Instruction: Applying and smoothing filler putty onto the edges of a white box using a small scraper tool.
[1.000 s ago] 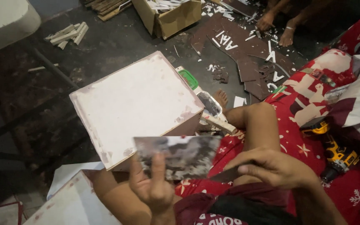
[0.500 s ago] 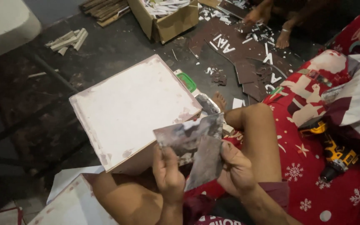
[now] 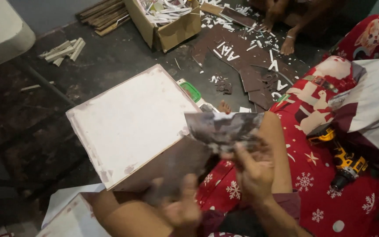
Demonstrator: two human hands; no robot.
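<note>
Both hands grip one grey sheet [image 3: 222, 129]: right hand [image 3: 253, 171] pinches its far end, left hand [image 3: 180, 210] its near brown end.

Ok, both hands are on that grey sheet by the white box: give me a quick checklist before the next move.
1. Right hand grips the grey sheet: ok, fingers on its lower edge.
2. Left hand on the sheet's brown flap: cannot tell, the hand is blurred.
3. Sheet in one piece: cannot tell, too blurred where grey meets brown.
4. White box steady: ok, it rests across the lap, top face bare.
5. Drill out of the way: ok, it lies on the red blanket, apart from both hands.
</note>
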